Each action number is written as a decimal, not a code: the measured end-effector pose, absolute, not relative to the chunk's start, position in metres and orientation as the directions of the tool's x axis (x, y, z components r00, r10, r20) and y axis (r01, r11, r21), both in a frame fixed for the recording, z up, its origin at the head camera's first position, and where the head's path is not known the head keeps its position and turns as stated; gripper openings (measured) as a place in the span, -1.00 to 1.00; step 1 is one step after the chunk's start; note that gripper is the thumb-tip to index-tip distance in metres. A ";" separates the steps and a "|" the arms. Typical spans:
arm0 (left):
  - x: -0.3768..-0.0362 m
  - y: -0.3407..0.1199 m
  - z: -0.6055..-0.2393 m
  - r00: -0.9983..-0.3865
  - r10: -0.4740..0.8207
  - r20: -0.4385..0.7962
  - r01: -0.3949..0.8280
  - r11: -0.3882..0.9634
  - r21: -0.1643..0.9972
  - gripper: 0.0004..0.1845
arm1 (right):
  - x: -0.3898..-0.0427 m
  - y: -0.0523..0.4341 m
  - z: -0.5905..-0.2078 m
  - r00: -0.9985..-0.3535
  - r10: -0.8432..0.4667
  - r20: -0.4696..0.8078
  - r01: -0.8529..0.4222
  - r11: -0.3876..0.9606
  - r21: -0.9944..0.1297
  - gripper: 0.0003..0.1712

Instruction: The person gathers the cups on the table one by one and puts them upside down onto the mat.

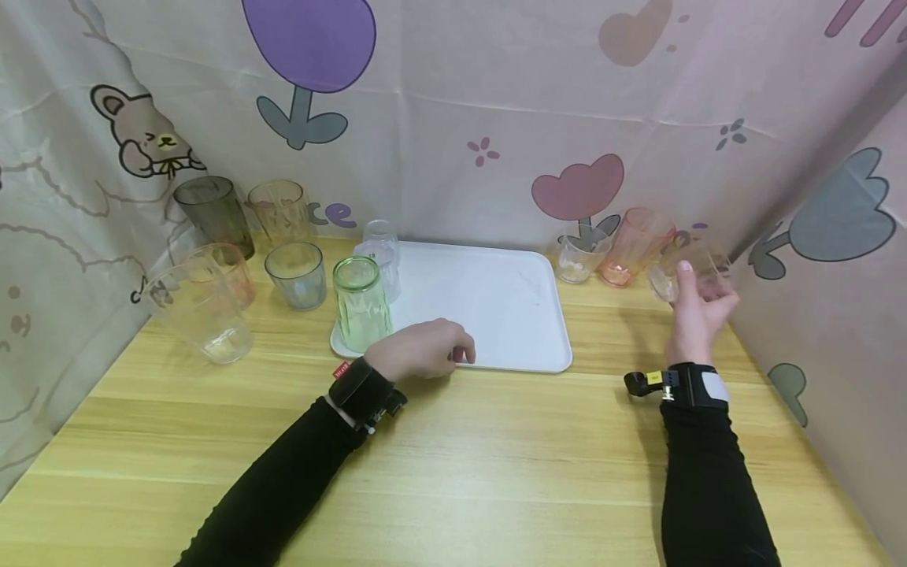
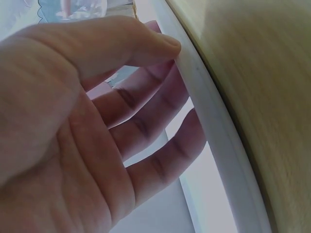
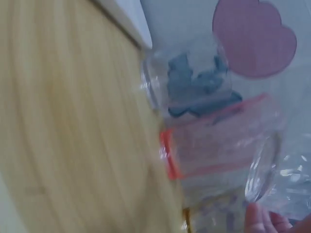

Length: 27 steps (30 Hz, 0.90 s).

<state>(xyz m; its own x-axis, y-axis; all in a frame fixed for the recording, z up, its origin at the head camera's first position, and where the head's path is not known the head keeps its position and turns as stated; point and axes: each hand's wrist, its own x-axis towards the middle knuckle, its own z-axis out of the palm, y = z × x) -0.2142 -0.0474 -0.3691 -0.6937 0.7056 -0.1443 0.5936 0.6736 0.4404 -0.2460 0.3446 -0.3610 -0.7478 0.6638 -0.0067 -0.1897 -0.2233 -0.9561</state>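
Note:
My right hand holds a clear glass, tilted, at the right back of the table. In the right wrist view the fingertips touch this glass near its round end; the rest of the grip is out of frame. My left hand rests at the front edge of a white tray. Its thumb and loosely bent fingers touch the rim in the left wrist view. Beside the right hand stand a pink-orange glass and a small clear glass. A yellowish glass shows partly behind the held one.
An upside-down green glass and clear glassware stand on the tray's left end. Left of it are blue-grey, amber, smoky, pink and large clear glasses. A patterned curtain hangs behind.

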 end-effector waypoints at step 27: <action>-0.216 -0.043 -0.365 -0.805 0.578 0.130 0.568 0.690 0.448 -0.41 | -0.238 0.220 -0.364 -0.918 0.279 0.281 -0.310 -0.063 -0.949 -0.32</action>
<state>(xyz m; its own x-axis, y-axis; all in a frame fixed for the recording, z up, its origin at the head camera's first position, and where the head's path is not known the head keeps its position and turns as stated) -0.2155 -0.0435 -0.3649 -0.8054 0.5782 0.1305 0.5683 0.6905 0.4476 -0.2378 0.2201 -0.3636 -0.9180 0.2792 0.2815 -0.3099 -0.0626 -0.9487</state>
